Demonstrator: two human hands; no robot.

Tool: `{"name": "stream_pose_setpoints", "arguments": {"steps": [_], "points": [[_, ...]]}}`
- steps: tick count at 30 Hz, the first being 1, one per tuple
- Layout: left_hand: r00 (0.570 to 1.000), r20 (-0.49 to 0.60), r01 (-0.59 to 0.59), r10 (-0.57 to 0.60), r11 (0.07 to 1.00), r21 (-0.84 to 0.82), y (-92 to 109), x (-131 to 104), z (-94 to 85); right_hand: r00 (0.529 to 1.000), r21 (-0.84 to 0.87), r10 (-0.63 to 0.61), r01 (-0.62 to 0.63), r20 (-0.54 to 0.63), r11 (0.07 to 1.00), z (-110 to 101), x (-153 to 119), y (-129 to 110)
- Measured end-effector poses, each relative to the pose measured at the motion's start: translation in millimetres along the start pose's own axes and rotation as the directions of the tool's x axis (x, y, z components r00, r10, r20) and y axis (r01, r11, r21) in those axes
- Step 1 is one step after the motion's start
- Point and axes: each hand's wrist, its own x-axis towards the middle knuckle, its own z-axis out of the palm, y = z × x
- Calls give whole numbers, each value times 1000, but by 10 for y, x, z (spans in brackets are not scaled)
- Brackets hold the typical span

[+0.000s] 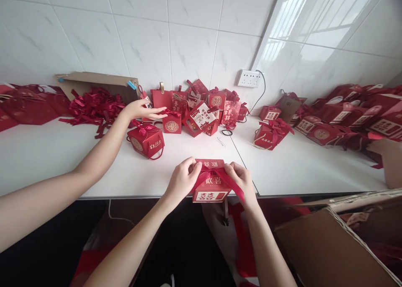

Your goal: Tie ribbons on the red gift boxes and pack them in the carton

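A red gift box (210,196) with pale Chinese characters is between my hands at the table's front edge. Across its top runs a dark red ribbon (233,185), crossed or knotted in the middle. My left hand (184,176) pinches the ribbon at the left of the knot, thumb against fingers. On the other side, my right hand (241,178) is closed on the ribbon too, and one tail hangs below its fingers. Both hands rest close to the box's upper corners. Whether the fingers also press on the box, I cannot tell.
Another person's hand (144,110) reaches in from the left over a small red box (172,123). A ribboned box (146,140) stands nearer. Loose ribbons (94,107) spill from a cardboard box (97,78). Finished-looking boxes (354,111) pile at right, above an open carton (333,241).
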Motion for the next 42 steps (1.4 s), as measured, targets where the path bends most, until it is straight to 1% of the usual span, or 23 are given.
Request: {"name": "stream_pose_setpoints", "arguments": {"steps": [3, 8, 12, 14, 17, 20, 22, 24, 25, 26, 27, 28, 29, 30, 31, 32, 33, 34, 35, 38, 40, 41, 42], "points": [[998, -55, 1, -5, 998, -56, -52, -39, 68, 997, 66, -39, 43, -61, 997, 35, -58, 56], [996, -87, -38, 32, 997, -71, -45, -58, 109, 988, 192, -68, 94, -138, 977, 113, -119, 144], [995, -103, -26, 15, 994, -108, -39, -61, 123, 980, 355, 20, 52, -198, 934, 220, -130, 223], [995, -102, -1, -13, 990, -138, -50, -50, 122, 981, 393, 59, 20, -187, 919, 228, -121, 263], [997, -55, 36, -47, 983, -183, -73, -22, 98, 991, 295, 48, -10, -123, 955, 116, -99, 308], [999, -14, 45, -49, 977, -210, -69, -1, 58, 991, 105, -118, 124, -61, 987, -89, -86, 330], [999, -9, 45, -49, 973, -227, -39, -8, 41, 969, 33, -224, 221, 105, 975, -199, -88, 332], [999, -35, -1, -7, 975, -222, 9, -43, 41, 925, -13, -228, 244, 305, 970, -247, -98, 332], [996, -67, -63, 50, 979, -196, 34, -71, 47, 908, -47, -213, 246, 360, 968, -246, -107, 335], [984, -112, -157, 141, 977, -143, 57, -107, 58, 903, -86, -212, 262, 374, 961, -232, -120, 342], [950, -159, -280, 268, 958, -59, 76, -149, 72, 906, -132, -235, 297, 352, 946, -209, -136, 351], [886, -195, -418, 420, 907, 51, 90, -196, 89, 909, -184, -282, 348, 306, 919, -181, -157, 361], [790, -208, -552, 577, 817, 168, 99, -246, 107, 903, -240, -350, 408, 250, 881, -152, -184, 370], [675, -197, -659, 711, 701, 275, 105, -296, 127, 883, -293, -427, 469, 197, 833, -126, -216, 375], [564, -173, -729, 808, 585, 355, 109, -346, 148, 852, -341, -503, 521, 148, 782, -105, -253, 374], [476, -150, -771, 867, 493, 404, 116, -394, 168, 816, -382, -569, 561, 102, 735, -90, -293, 366], [417, -138, -794, 899, 433, 426, 127, -439, 186, 782, -412, -620, 586, 64, 698, -82, -334, 352], [388, -135, -806, 912, 407, 429, 144, -481, 201, 756, -433, -653, 600, 34, 672, -80, -372, 333], [377, -140, -813, 916, 399, 423, 168, -518, 210, 740, -448, -672, 605, 12, 658, -84, -407, 312], [356, -143, -835, 924, 383, 395, 255, -568, 185, 723, -472, -691, 603, -18, 643, -129, -488, 257], [385, -125, -823, 914, 402, 401, 290, -515, 117, 702, -490, -712, 613, -23, 620, -190, -544, 229], [414, -137, -801, 900, 432, 415, 293, -454, 74, 689, -507, -723, 610, -40, 609, -235, -582, 213], [465, -169, -754, 869, 489, 439, 286, -371, 34, 688, -522, -720, 583, -90, 622, -291, -630, 192]]}}
